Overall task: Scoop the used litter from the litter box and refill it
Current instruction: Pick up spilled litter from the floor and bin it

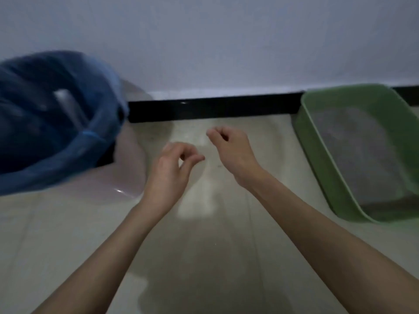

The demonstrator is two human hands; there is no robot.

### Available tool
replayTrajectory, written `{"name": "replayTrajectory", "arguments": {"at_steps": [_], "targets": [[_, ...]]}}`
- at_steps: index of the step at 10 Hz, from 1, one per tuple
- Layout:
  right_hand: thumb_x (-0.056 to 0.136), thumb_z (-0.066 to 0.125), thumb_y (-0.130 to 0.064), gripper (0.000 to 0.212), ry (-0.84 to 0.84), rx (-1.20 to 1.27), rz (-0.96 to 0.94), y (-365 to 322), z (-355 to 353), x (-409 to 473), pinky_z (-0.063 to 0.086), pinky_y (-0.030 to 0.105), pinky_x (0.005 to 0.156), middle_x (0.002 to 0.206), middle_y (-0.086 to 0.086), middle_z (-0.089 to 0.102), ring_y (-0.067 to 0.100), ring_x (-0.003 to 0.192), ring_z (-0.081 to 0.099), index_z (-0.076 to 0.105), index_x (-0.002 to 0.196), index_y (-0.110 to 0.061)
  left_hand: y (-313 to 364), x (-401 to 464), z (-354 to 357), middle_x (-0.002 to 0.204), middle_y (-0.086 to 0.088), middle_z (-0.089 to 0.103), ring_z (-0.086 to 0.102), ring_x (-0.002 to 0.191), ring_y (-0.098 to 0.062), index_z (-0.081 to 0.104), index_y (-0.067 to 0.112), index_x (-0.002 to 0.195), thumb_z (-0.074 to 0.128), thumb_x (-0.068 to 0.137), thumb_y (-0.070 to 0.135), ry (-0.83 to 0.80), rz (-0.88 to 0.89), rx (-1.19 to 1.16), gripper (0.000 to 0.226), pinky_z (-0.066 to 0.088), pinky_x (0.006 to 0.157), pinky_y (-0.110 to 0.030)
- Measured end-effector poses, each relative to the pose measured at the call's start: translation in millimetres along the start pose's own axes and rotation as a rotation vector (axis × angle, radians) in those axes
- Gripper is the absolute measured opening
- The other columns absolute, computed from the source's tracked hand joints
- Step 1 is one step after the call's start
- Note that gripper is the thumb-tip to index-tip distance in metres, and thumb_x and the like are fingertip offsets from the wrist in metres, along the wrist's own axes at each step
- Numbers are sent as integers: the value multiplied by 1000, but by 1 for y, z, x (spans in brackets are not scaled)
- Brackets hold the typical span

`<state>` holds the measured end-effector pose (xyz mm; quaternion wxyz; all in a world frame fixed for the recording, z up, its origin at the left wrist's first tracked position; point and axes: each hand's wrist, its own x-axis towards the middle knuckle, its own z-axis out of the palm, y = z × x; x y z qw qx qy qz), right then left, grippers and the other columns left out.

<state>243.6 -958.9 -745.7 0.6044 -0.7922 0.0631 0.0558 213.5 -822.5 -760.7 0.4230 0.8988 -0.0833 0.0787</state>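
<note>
Both hands hold nothing. From the bottom of the view two bare forearms reach forward over the pale tiled floor point(68, 234). The left hand point(169, 171) hangs above the floor with its fingers loosely curled; the thumb tip and the forefinger tip come close to each other, but nothing is between them. The right hand point(229, 148) is a little further forward and to the right, also with loosely curled fingers and nothing in it. The two hands are near each other but do not touch. The green litter box point(317, 141) stands on the floor to the right of the right hand, well apart from it, and its far end lies against the black baseboard point(215, 108). Inside it there is a layer of grey litter point(356, 152). On the other side, to the left of the left hand and apart from it, stands a bin lined with a blue plastic bag point(52, 123); this part is blurred and I cannot tell what lies inside. Beside the bag sits a pinkish rounded object point(129, 168), too blurred to name. Behind everything rises the plain pale wall point(215, 41).
</note>
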Motion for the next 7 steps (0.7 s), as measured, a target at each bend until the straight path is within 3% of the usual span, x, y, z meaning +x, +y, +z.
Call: {"name": "replayTrajectory", "arguments": {"at_steps": [1,2,3,4,5,6,7], "targets": [[92,55,-17,24,-64,-41,-217,-64,45,10,35,10,56,58,-14,45,-2,52,42,58,68,-17,12,11,-80,74,21,49,46,71,2,54,25,79,61,86,21,310,47,49,10,33,70,-6],[91,57,-14,16,-90,-12,-374,-113,90,13,39,17,62,61,-12,50,-1,55,45,62,76,-11,11,9,-148,76,22,51,45,70,-1,54,22,81,59,88,24,492,-2,148,9,33,69,-7],[91,56,-18,15,-166,-139,-527,-145,125,13,43,19,73,70,-11,54,3,70,51,67,82,-12,3,5,-193,79,16,56,49,69,-2,58,17,84,58,89,22,571,-69,218,7,34,68,-4],[92,53,-18,22,-264,-520,-616,-153,148,18,40,37,97,109,-1,62,21,109,51,69,107,-21,-28,6,-212,116,-8,59,55,103,-19,60,11,110,57,88,7,360,-244,426,23,41,93,-25],[93,52,-24,24,-286,-684,-554,-148,153,17,33,38,100,114,-5,62,19,118,45,63,114,-27,-53,-4,-209,141,-12,40,40,127,-31,40,13,137,55,89,9,160,-405,488,50,36,103,-49],[90,54,-41,19,-157,-724,-592,-146,151,13,30,36,95,91,-8,65,14,107,48,65,86,-26,-57,-17,-191,118,-9,63,56,110,-27,61,10,116,42,96,23,261,-280,568,30,44,95,-42],[94,47,-36,24,-172,-710,-636,-137,150,15,32,35,96,102,-3,63,17,111,45,68,93,-24,-57,-26,-173,85,-2,73,66,88,-21,73,16,84,27,94,30,363,-219,736,49,42,92,-36]]}}
